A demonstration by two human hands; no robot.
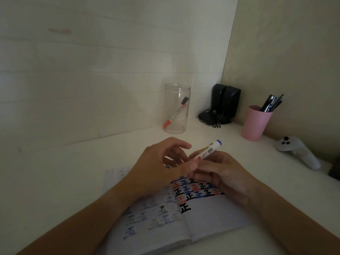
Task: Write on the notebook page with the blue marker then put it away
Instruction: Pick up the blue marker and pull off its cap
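- Open desk (55,181) left of notebook (211,218).
- Clear jar (176,111), black speakers (225,103), pink cup (255,124), white controller (298,151) crowding back and right edge.

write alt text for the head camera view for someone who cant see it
Two bare hands hold a blue marker above an open notebook filled with rows of red, blue and black marks. Behind stand a clear jar holding a red marker and a pink cup of pens.
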